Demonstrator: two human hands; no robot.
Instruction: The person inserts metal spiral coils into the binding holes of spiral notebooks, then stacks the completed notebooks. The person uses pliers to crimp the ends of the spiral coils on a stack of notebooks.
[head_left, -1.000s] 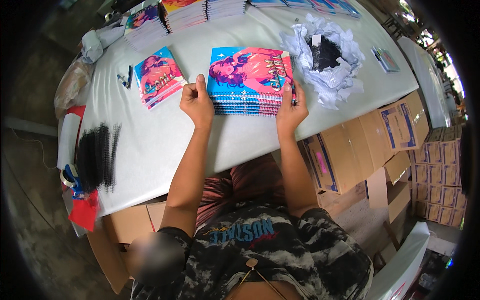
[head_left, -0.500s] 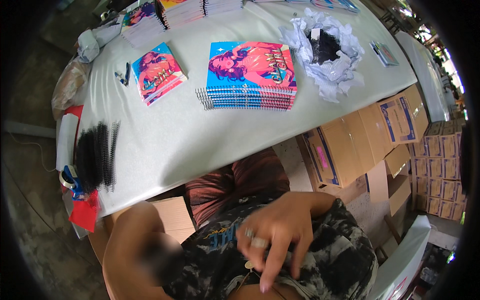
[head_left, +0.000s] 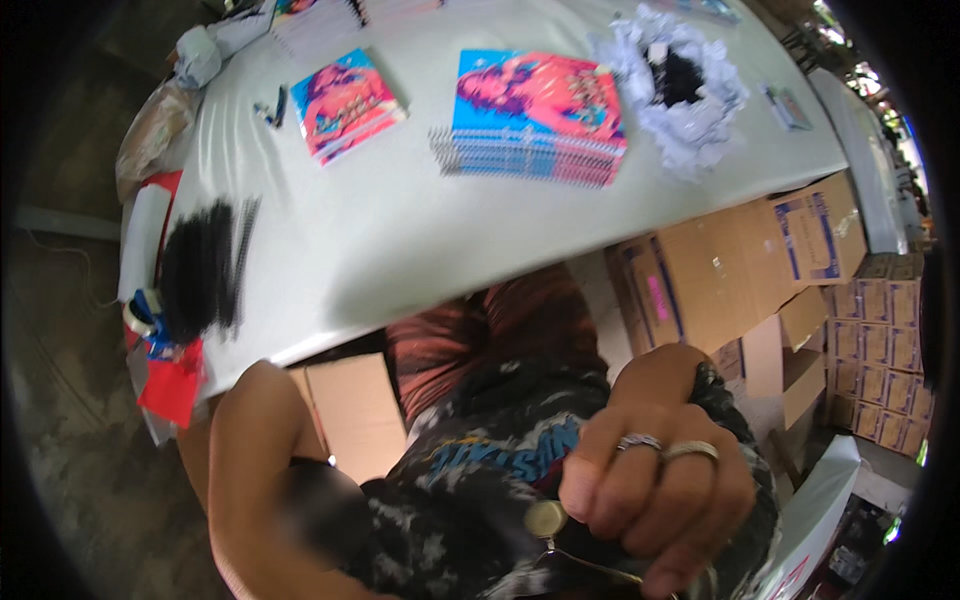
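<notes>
The stack of spiral-bound notebooks (head_left: 540, 95) lay on the white table (head_left: 350, 230), long axis running left to right, coiled edge facing the table's near side, while the right hand (head_left: 660, 490) curled beside a round pendant (head_left: 545, 518), whether pinching anything I could not tell, the left hand being out of view.
</notes>
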